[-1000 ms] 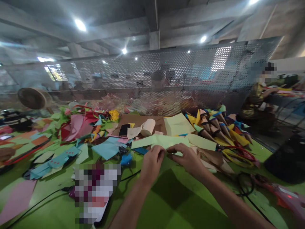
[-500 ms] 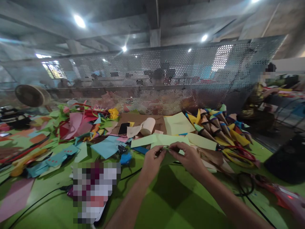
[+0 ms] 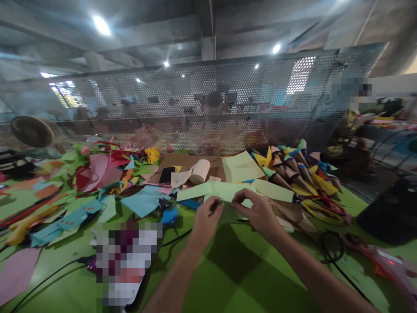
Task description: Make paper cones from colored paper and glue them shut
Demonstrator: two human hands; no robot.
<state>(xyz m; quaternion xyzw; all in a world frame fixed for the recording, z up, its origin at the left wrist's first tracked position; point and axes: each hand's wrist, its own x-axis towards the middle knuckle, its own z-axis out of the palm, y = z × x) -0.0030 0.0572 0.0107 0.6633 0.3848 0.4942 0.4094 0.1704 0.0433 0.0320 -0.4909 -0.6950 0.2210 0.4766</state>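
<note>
Over the middle of the green table, my left hand and my right hand face each other. Fingertips of both pinch the upper edge of a green sheet of paper, which hangs between them. How its edge is folded is hidden by the fingers. Just behind lie pale green paper sheets. A blue paper sheet lies to the left of my left hand, and brown paper lies to the right of my right hand.
Scissors with yellow and red handles and a pink glue gun lie at right. Paper cones are piled behind. A paper roll and phone stand back centre. Coloured scraps fill the left. A perforated metal screen closes the back.
My fingertips have moved slightly apart along the paper's upper edge, the right hand rising a little. The whole view has shifted slightly, so the scene sits further left.
</note>
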